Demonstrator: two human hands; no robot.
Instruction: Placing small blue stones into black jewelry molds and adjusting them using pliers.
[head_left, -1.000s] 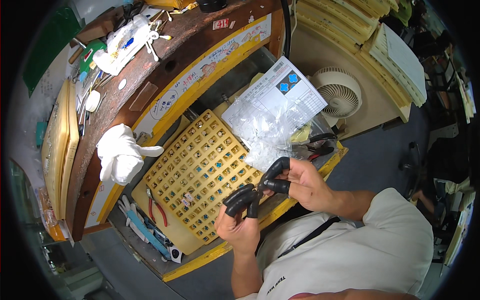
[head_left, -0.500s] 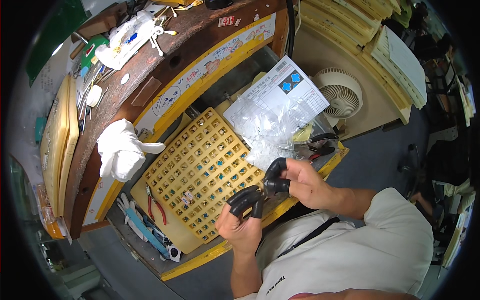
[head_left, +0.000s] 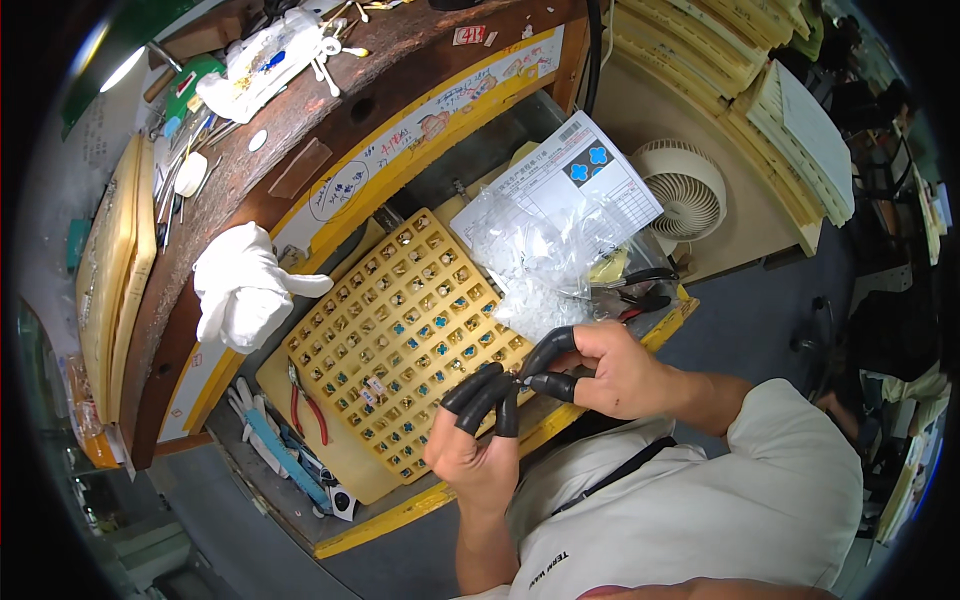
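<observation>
Left hand point(head_left: 474, 448) just fanned its fingers slightly. Both it and right hand point(head_left: 618, 372): grip pinched near-closed on tiny piece point(head_left: 517, 378), detail unreadable; still mid-handling.

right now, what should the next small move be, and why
Probably steady the left hand before shifting the right hand: their black-covered fingertips appear to meet around a tiny item, too small to identify, near the corner of the yellow, square-celled tray, where a slip could lose it.
</observation>
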